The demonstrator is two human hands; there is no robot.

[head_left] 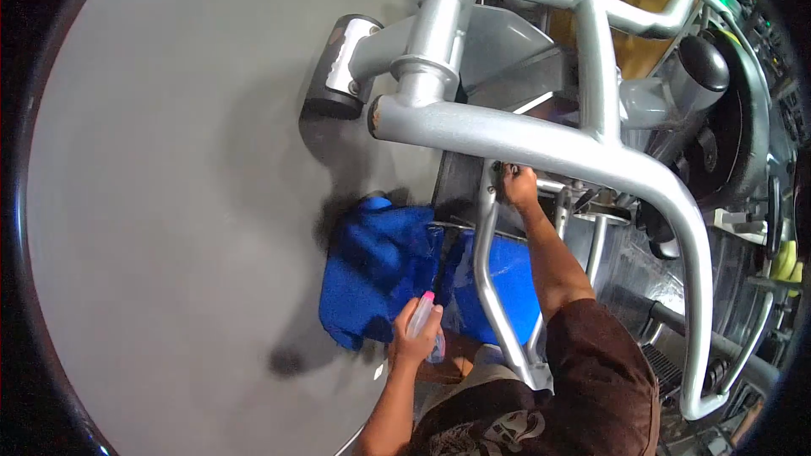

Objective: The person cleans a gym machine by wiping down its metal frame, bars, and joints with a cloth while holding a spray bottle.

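Left hand: the left hand [412,339] is curled round a clear bottle, its fingers and thumb closed on the sides.
Right hand: the right hand [519,186] reaches out beside the upper end of a bent bar, fingers curled in; something small and dark shows at the fingertips, but I cannot tell whether they pinch it.
Bottle: the bottle [420,317] is tilted in the left hand, its pink tip [429,295] pointing away from the body, in front of the blue cloth from this view.
Bent bar: the silver bent bar [483,266] runs from beside the right hand down towards the person's lap, passing in front of the blue pad.
Blue cloth: the blue cloth [363,279] lies bunched and creased, to the left of the blue pad [509,283].
Machine: the thick silver frame [524,137] curves above the right hand and down the right side.
Roller: a black roller [329,103] with a white band sits at the frame's left end.
Floor: the grey floor [169,203] fills the left side.
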